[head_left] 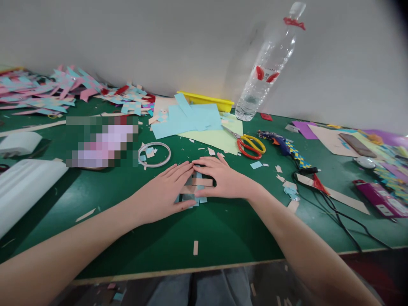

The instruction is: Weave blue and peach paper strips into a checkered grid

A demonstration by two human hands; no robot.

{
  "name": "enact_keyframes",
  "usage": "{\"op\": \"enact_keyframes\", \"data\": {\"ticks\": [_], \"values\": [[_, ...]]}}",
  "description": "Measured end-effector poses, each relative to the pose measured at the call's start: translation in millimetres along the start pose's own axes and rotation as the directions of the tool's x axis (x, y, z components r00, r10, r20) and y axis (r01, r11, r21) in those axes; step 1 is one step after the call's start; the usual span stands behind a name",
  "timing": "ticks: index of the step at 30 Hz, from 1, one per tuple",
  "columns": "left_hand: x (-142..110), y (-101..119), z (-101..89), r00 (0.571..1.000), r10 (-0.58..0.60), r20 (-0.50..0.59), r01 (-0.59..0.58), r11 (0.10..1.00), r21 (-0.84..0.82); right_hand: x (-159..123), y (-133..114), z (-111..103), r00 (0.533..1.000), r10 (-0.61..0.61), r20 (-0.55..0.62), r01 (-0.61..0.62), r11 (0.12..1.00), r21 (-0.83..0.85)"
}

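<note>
On the green table in front of me, crossed strips of pale pink and light blue paper lie interlaced. My left hand rests over their left side, fingers stretched out and thumb pointing right. From the other side my right hand covers their upper right part, its fingers extended flat and its fingertips meeting those of the left. Both hands press on the paper without gripping it. Much of the woven piece is hidden under the fingers. A short pale strip lies nearer the table edge.
A clear tape ring lies left of the hands; scissors and blue paper sheets lie beyond. A plastic bottle stands at the wall. Cables and a purple box occupy the right. Paper strips are heaped far left.
</note>
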State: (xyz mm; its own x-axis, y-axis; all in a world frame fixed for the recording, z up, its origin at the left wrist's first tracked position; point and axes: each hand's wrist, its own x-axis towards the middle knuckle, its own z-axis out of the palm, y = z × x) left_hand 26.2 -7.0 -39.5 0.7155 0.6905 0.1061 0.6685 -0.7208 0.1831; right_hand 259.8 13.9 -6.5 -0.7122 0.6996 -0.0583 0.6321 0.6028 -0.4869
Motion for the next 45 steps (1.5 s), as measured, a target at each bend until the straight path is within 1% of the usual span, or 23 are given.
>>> {"op": "enact_keyframes", "data": {"ticks": [2,3,5,7,9,11,15,17,23,29,35,41,45], "values": [[0.1,0.0,0.4,1.0,0.009,-0.007,-0.009,1.0,0.006,-0.4,-0.5,-2.1,1.0,0.009,0.0,-0.009,0.999,0.04],[0.1,-0.2,0.3,1.0,0.015,-0.008,-0.015,1.0,0.002,-0.8,-0.2,-3.9,1.0,0.019,-0.019,-0.018,0.998,0.062],[0.1,-1.1,-1.0,1.0,0.021,-0.01,-0.022,1.0,-0.016,-2.1,1.7,-8.7,0.994,0.039,-0.099,-0.03,0.995,0.093],[-0.5,-2.5,-3.8,1.0,0.021,-0.013,-0.022,0.999,-0.034,-4.2,5.3,-14.4,0.981,0.034,-0.189,-0.014,0.995,0.103],[-1.8,-4.5,-8.1,1.0,0.018,-0.012,-0.019,0.999,-0.047,-7.0,9.8,-19.6,0.976,0.012,-0.216,0.013,0.993,0.115],[-3.4,-6.7,-12.8,1.0,0.015,0.0,-0.015,0.998,-0.056,-9.6,14.1,-23.2,0.985,0.011,-0.175,0.009,0.994,0.113],[-5.5,-10.3,-18.5,0.999,-0.012,0.035,0.014,0.998,-0.063,-11.2,18.9,-23.8,0.999,0.015,-0.034,-0.013,0.997,0.076],[-5.4,-10.6,-18.3,0.998,-0.032,0.048,0.035,0.998,-0.058,-10.0,19.1,-21.7,1.0,-0.005,-0.013,0.006,0.998,0.056],[-3.4,-7.4,-15.0,0.991,-0.06,0.122,0.068,0.996,-0.063,-7.1,13.5,-15.1,1.0,-0.016,0.012,0.015,1.0,0.009],[-4.2,-9.7,-12.3,0.99,-0.055,0.13,0.066,0.994,-0.088,-5.6,9.9,-8.2,1.0,-0.013,0.015,0.013,0.999,-0.048],[-4.8,-9.9,-10.0,0.996,-0.024,0.084,0.031,0.996,-0.085,-6.3,7.8,-2.2,1.0,-0.022,-0.019,0.02,0.996,-0.089],[-4.6,-7.9,-8.1,0.998,-0.02,0.063,0.025,0.997,-0.074,-6.1,4.5,0.0,0.998,-0.046,-0.037,0.042,0.993,-0.108],[-4.0,-6.4,-9.8,0.998,-0.02,0.061,0.024,0.997,-0.075,-6.2,2.5,-3.3,0.999,-0.032,-0.033,0.03,0.997,-0.066]]}}
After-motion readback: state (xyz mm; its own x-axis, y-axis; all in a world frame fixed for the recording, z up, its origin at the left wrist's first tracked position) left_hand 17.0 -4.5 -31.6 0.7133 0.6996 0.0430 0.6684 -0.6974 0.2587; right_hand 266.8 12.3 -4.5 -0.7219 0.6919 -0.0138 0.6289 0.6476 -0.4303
